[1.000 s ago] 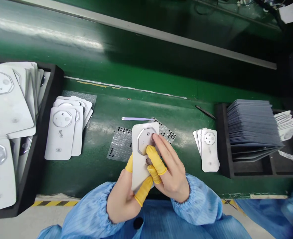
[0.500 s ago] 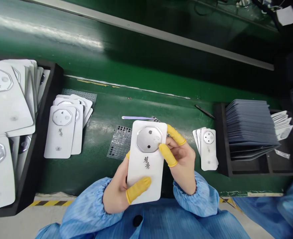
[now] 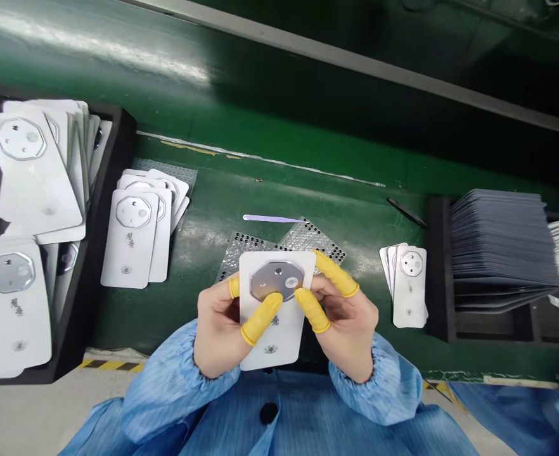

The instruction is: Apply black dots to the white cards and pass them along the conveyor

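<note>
A white phone back cover [image 3: 286,332] is held upright, a little tilted, between my two hands at the front middle. It has a shiny octagonal camera panel [image 3: 270,275] and dark printed characters below. My left hand [image 3: 220,332] grips its left edge, the thumb lying across the front at the panel's lower rim. My right hand [image 3: 348,323] pinches the upper right edge, thumb at the panel's lower right corner. Yellow finger cots cover both thumbs and some fingers. Behind the cover lie clear bubbled sheets with black dots [image 3: 310,240] and a slim purple tool [image 3: 272,219] with a tapered tip.
On the left, a black tray [image 3: 118,136] holds piled white covers, and a smaller stack of covers [image 3: 127,253] lies beside it. Several covers [image 3: 410,294] lie at right, near black tweezers [image 3: 405,212]. Grey sheets [image 3: 502,247] fill part of the right tray [image 3: 438,272].
My left thumb has moved up the cover to the camera panel. The cover's top has tipped, and the panel reflects darker. My view has shifted slightly left.
</note>
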{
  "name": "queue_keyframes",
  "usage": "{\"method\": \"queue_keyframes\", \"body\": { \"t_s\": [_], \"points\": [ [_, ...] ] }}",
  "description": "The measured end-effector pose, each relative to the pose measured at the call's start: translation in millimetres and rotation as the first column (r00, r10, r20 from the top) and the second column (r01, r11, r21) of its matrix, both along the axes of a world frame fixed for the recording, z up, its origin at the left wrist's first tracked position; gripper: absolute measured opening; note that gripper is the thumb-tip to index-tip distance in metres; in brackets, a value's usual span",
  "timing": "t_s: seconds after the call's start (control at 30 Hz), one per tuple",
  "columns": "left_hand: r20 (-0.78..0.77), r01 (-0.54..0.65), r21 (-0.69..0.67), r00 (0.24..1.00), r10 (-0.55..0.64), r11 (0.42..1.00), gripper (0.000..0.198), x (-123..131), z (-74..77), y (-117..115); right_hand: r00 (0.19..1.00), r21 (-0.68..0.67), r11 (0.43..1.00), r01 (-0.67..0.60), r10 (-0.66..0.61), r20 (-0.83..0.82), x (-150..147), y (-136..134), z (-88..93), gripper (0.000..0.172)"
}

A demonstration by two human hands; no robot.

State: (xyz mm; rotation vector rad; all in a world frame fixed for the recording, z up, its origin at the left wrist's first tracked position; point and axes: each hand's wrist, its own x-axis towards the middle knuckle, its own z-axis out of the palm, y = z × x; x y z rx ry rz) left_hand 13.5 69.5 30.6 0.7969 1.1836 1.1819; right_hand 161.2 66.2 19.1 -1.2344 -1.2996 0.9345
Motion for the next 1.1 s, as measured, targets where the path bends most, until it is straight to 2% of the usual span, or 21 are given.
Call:
{"method": "queue_keyframes", "body": {
  "t_s": [0.1,0.23,0.3,0.4,0.47,0.53,0.6,0.63,0.7,0.8,0.97,1.1],
  "points": [
    [-0.023,0.004,0.036,1.0,-0.003,0.999,0.015,-0.3,0.4,1.7,1.0,0.024,1.0,-0.004,0.004,0.004,0.2,-2.9,-2.7,0.022],
    [0.007,-0.015,0.019,1.0,0.015,1.0,0.014,0.8,-0.5,4.2,0.999,0.022,1.0,0.0,-0.001,0.033,-0.1,-2.4,-3.8,0.024],
    [0.029,-0.001,-0.028,1.0,0.002,1.0,0.014,0.2,-2.7,4.6,0.999,0.008,1.0,0.015,-0.015,0.034,-0.7,-0.3,-4.1,0.023],
    [0.112,0.1,-0.165,0.99,-0.082,0.981,0.01,-3.2,-7.1,4.1,1.0,-0.042,0.999,0.01,-0.009,0.011,-1.8,3.3,-6.6,0.022],
    [0.198,0.169,-0.236,0.972,-0.123,0.957,0.011,-5.9,-9.7,3.1,1.0,-0.062,0.998,0.004,-0.004,0.002,-2.3,5.0,-9.6,0.03],
    [0.268,0.191,-0.268,0.956,-0.117,0.944,0.012,-7.6,-11.1,2.0,0.998,-0.016,0.999,0.039,-0.038,0.044,-1.4,5.5,-12.0,0.042],
    [0.307,0.182,-0.291,0.947,-0.089,0.939,0.013,-7.6,-11.4,0.8,0.98,0.128,0.99,0.063,-0.086,0.181,1.4,4.9,-12.2,0.047],
    [0.319,0.175,-0.302,0.945,-0.074,0.937,0.014,-7.1,-11.3,0.3,0.959,0.211,0.977,0.033,-0.091,0.27,3.4,4.2,-11.5,0.046],
    [0.337,0.167,-0.309,0.94,-0.057,0.936,0.015,-5.3,-11.2,-1.1,0.898,0.321,0.94,-0.112,-0.042,0.437,7.1,2.6,-9.1,0.043],
    [0.351,0.15,-0.282,0.935,-0.044,0.947,0.018,-1.8,-11.7,-4.4,0.826,0.328,0.893,-0.309,0.081,0.558,9.8,0.7,-7.2,0.039],
    [0.3,0.064,-0.282,0.953,0.025,0.957,0.023,4.2,-11.0,-10.4,0.747,0.298,0.872,-0.389,0.11,0.655,7.8,-1.6,-9.9,0.038],
    [0.277,0.039,-0.294,0.96,0.047,0.955,0.025,5.1,-12.8,-11.1,0.713,0.268,0.865,-0.424,0.137,0.687,6.7,-4.3,-10.3,0.044]
  ]
}}
